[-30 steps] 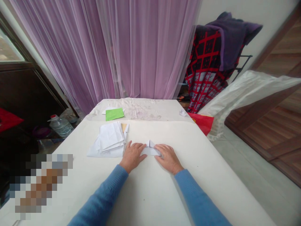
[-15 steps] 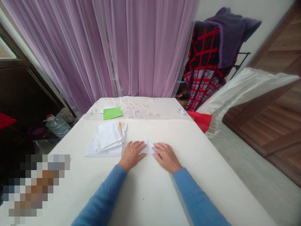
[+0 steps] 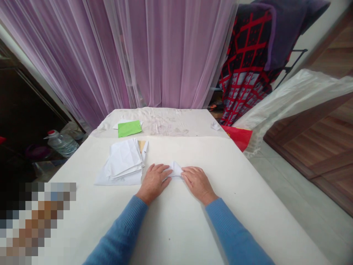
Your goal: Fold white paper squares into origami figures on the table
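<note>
A small sheet of white paper (image 3: 177, 170), folded to a peak at its top edge, lies on the white table between my hands. My left hand (image 3: 155, 181) grips its left end, fingers across the top and thumb at the near edge. At the right end, my right hand (image 3: 197, 182) has its fingers closed together on the corner. The paper's lower edge bows up slightly. Parts of both ends are hidden under my fingers. Left of my left hand lies a stack of white papers (image 3: 124, 158).
A green paper (image 3: 129, 129) lies farther back on the table (image 3: 187, 228). At the far right corner sits a small crumpled white piece (image 3: 215, 126). A red bag (image 3: 239, 137) hangs by the right edge. A water bottle (image 3: 63, 142) stands beyond the left edge.
The view has tipped down slightly. My right fingers have drawn closer together at the paper's right corner, and its lower edge now curves up. The left hand stays on the paper.
</note>
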